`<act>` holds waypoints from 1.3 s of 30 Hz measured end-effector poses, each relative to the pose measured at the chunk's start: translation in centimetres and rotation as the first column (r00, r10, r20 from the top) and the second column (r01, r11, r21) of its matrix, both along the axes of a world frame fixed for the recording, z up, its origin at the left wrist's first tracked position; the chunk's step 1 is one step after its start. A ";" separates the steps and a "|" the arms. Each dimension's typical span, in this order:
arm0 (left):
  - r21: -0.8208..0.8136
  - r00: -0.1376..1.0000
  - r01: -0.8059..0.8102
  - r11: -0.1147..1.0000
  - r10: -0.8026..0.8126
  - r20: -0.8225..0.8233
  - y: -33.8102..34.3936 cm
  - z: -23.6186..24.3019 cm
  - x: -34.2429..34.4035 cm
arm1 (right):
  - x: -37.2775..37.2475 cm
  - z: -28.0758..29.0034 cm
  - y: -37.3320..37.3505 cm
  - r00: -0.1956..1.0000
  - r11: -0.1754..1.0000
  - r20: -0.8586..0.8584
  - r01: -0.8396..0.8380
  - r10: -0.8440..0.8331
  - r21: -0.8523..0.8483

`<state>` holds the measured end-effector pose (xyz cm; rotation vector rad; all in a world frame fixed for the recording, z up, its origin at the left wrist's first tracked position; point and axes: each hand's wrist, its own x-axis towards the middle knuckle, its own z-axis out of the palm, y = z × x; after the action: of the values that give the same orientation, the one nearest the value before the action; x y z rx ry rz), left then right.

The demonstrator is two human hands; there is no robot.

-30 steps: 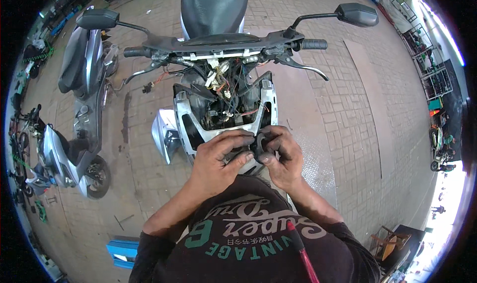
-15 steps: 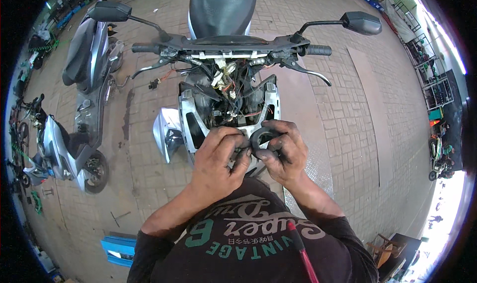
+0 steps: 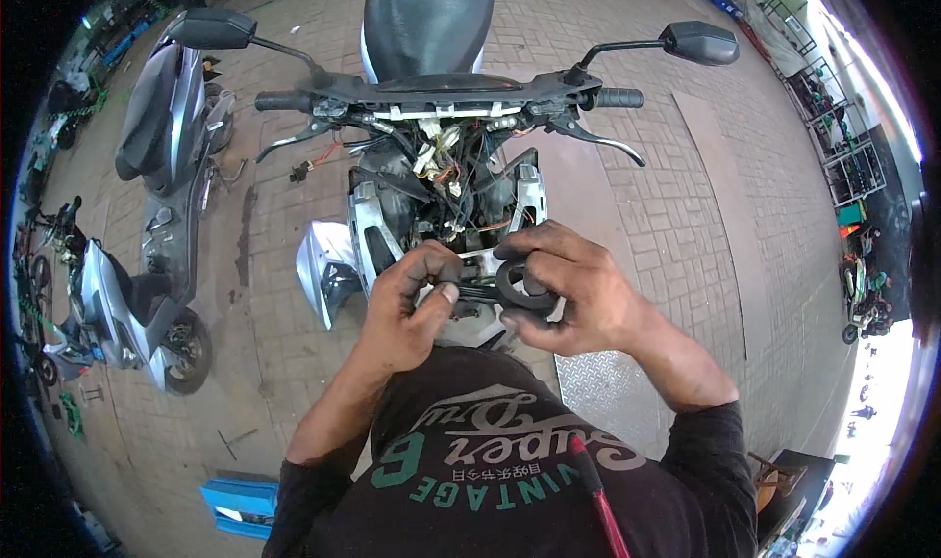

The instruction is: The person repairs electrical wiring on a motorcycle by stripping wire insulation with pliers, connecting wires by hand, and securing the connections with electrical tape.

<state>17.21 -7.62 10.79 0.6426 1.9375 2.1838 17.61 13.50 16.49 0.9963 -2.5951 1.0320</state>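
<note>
A roll of black electrical tape [image 3: 506, 281] is held in front of my chest. My right hand [image 3: 588, 288] grips the roll between thumb and fingers, and part of the roll is hidden behind them. From it a short dark strip of tape [image 3: 477, 293] stretches leftward, pinched at its end by the thumb and fingers of my left hand [image 3: 404, 298]. Just beyond both hands stands the stripped front of a scooter, its grey frame bracket [image 3: 531, 195] exposed. Above that bracket, a tangle of wires and white connectors [image 3: 434, 156] hangs under the handlebar [image 3: 431, 95].
Mirrors [image 3: 701, 43] and brake levers [image 3: 613, 149] jut out on both sides. A silver body panel [image 3: 319, 264] sits left of the scooter's front. Another scooter [image 3: 162, 176] stands farther left. A blue case [image 3: 240, 504] lies lower left, and a metal tread plate [image 3: 608, 386] lies right.
My hands have moved apart, and a strip of tape now spans the gap between my left fingers and the roll. The right hand has turned with the roll.
</note>
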 end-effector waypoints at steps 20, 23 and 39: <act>-0.716 0.784 -0.033 0.697 -0.426 -0.452 -1.8 7.3 -3.9 | -1.7 7.7 -2.5 0.962 0.894 -0.083 -0.209 0.261 0.397; -0.633 0.822 -0.082 0.770 -0.306 -0.480 -1.2 7.2 -3.7 | -1.6 7.8 -2.1 0.969 0.899 -0.057 -0.202 0.242 0.390; -0.474 0.851 -0.049 0.879 -0.212 -0.480 -0.8 7.6 -3.4 | -1.5 7.6 -0.6 0.955 0.923 -0.010 -0.283 0.296 0.262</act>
<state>13.81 -8.42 18.36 1.2904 2.5103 1.4660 16.09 12.90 24.11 1.4853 -2.6425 0.7202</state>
